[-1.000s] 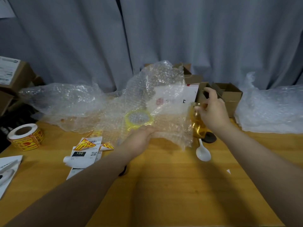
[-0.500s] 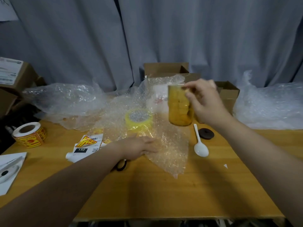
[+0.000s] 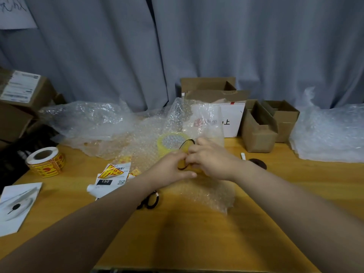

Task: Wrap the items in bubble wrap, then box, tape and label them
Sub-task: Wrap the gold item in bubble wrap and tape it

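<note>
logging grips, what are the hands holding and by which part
The amber jar, tipped sideways: right hand round its body, left hand at its black-rimmed mouth.

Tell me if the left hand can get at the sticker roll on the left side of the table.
Probably yes, once it lets go. The sticker roll stands in the open with nothing over it, but the left hand is holding the jar together with the right hand.

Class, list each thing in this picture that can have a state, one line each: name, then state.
amber jar, uncapped, lying on its side
black lid, off, flat on the table
bubble wrap sheet, spread under the jar
left hand, gripping the jar's mouth
right hand, gripping the jar's body
back cardboard box, flaps open
label roll, lying flat, hole up
</note>
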Tool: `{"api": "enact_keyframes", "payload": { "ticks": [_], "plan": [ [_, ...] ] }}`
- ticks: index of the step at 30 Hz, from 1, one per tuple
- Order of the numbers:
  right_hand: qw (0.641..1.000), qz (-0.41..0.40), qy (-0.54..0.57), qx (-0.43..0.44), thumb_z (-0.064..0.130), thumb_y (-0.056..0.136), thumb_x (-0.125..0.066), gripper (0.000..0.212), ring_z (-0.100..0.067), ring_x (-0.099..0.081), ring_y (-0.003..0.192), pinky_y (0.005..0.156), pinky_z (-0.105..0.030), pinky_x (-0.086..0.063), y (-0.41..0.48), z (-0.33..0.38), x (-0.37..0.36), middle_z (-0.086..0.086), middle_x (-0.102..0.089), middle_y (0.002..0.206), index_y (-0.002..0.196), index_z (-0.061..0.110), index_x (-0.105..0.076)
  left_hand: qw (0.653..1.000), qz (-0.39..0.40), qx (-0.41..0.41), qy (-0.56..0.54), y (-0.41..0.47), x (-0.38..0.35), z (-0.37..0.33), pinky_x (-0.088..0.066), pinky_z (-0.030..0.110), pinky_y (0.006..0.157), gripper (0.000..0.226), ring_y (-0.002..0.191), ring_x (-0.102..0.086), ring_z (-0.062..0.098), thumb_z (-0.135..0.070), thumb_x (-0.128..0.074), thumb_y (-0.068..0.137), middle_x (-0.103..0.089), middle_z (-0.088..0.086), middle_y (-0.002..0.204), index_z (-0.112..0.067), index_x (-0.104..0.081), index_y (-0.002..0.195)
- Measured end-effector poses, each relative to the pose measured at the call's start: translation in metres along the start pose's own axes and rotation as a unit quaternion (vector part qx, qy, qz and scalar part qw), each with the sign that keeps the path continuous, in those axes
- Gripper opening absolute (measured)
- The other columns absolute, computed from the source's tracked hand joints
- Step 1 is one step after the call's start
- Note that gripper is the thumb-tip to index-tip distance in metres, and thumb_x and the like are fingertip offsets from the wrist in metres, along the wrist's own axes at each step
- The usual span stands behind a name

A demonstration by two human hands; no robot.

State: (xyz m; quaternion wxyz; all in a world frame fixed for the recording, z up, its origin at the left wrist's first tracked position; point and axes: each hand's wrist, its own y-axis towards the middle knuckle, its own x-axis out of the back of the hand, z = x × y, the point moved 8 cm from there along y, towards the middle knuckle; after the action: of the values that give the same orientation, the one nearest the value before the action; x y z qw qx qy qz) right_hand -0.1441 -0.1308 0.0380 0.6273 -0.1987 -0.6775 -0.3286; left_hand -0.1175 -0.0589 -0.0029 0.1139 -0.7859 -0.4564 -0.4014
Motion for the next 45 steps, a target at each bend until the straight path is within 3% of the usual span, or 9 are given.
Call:
{"api": "enact_keyframes", "payload": {
  "ticks": [4,7,12,16,21,27,35,42,45],
  "plan": [
    [0.978,-0.142,0.129,-0.084,0.012,0.085,-0.062,0.027,-0.015,-0.046,0.103,0.086,-0.033,-0.044,-0.013,-0.026,0.011,-0.001,-0.048,0.119,0.112,0.018,-0.063,0.988,-0.059,0.075,-0.126,-0.002,-0.001,0.018,-0.041,0.029,0.064,0.015,0.066,-0.051,0.016,-0.020,-0.070,0.084,-0.058,0.007,0.074,-0.010,-0.059,0.083],
    [0.869,-0.337,0.159,-0.326,0.011,0.084,-0.063,0.035,-0.019,-0.046,0.114,0.100,-0.034,-0.041,-0.055,-0.086,0.029,-0.004,-0.042,0.125,0.116,0.015,-0.051,0.975,-0.066,0.130,-0.164,-0.009,0.001,0.034,-0.043,0.029,0.062,0.029,0.065,-0.051,0.017,-0.025,-0.068,0.085,-0.057,0.013,0.072,0.001,-0.057,0.086],
    [0.708,-0.271,0.362,-0.543,0.027,0.079,-0.077,0.100,-0.031,-0.030,0.138,0.111,-0.043,-0.033,-0.092,-0.143,-0.029,-0.013,-0.023,0.153,0.151,0.012,-0.010,0.955,-0.108,0.170,-0.217,-0.015,-0.002,0.043,-0.049,0.035,0.074,0.035,0.072,-0.060,0.015,-0.039,-0.063,0.087,-0.068,0.017,0.084,-0.005,-0.062,0.092],
    [0.623,-0.257,0.480,-0.561,0.026,0.083,-0.075,0.097,-0.033,-0.035,0.137,0.105,-0.042,-0.037,-0.088,-0.146,-0.059,-0.011,-0.030,0.152,0.152,0.012,-0.008,0.936,-0.130,0.198,-0.262,-0.015,-0.005,0.039,-0.041,0.030,0.064,0.030,0.064,-0.052,0.015,-0.032,-0.060,0.091,-0.062,0.012,0.074,-0.002,-0.065,0.086],
    [0.670,-0.281,0.445,-0.524,0.018,0.091,-0.063,0.006,-0.021,-0.059,0.090,0.066,-0.026,-0.047,-0.075,-0.147,-0.049,-0.001,-0.063,0.092,0.094,0.015,-0.061,0.932,-0.135,0.212,-0.259,-0.021,-0.005,0.037,-0.038,0.023,0.058,0.025,0.050,-0.048,-0.002,-0.029,-0.055,0.094,-0.063,-0.002,0.074,-0.007,-0.065,0.087],
    [0.646,-0.274,0.465,-0.540,0.019,0.098,-0.043,0.006,-0.032,-0.063,0.095,0.083,-0.051,-0.056,-0.094,-0.142,-0.048,-0.012,-0.060,0.109,0.094,0.024,-0.042,0.943,-0.152,0.197,-0.221,-0.014,0.004,0.024,-0.034,0.025,0.061,0.033,0.063,-0.045,0.009,-0.031,-0.046,0.099,-0.052,-0.003,0.069,-0.005,-0.065,0.090],
    [0.544,-0.293,0.557,-0.555,0.009,0.101,-0.037,0.020,-0.028,-0.065,0.081,0.053,-0.034,-0.055,-0.135,-0.107,-0.070,-0.019,-0.058,0.114,0.120,0.011,-0.037,0.948,-0.148,0.159,-0.234,-0.022,-0.009,-0.008,-0.032,0.025,0.061,0.032,0.067,-0.045,0.008,-0.030,-0.040,0.101,-0.051,-0.007,0.071,-0.009,-0.058,0.084],
    [0.599,-0.305,0.531,-0.516,0.025,0.103,-0.038,0.010,-0.022,-0.063,0.079,0.058,-0.035,-0.054,-0.138,-0.085,-0.034,-0.009,-0.058,0.103,0.110,0.018,-0.038,0.942,-0.108,0.192,-0.253,-0.031,-0.025,-0.007,-0.037,0.025,0.060,0.029,0.068,-0.047,0.011,-0.027,-0.040,0.102,-0.057,-0.003,0.076,-0.016,-0.052,0.078],
    [0.694,-0.242,0.513,-0.442,0.034,0.096,-0.054,0.033,-0.015,-0.059,0.082,0.065,-0.026,-0.050,-0.111,-0.072,-0.023,-0.004,-0.058,0.106,0.119,0.019,-0.036,0.935,-0.085,0.225,-0.261,-0.033,-0.030,-0.005,-0.043,0.026,0.059,0.023,0.065,-0.052,0.014,-0.024,-0.046,0.099,-0.064,0.003,0.082,-0.007,-0.059,0.089]
  ]
}}
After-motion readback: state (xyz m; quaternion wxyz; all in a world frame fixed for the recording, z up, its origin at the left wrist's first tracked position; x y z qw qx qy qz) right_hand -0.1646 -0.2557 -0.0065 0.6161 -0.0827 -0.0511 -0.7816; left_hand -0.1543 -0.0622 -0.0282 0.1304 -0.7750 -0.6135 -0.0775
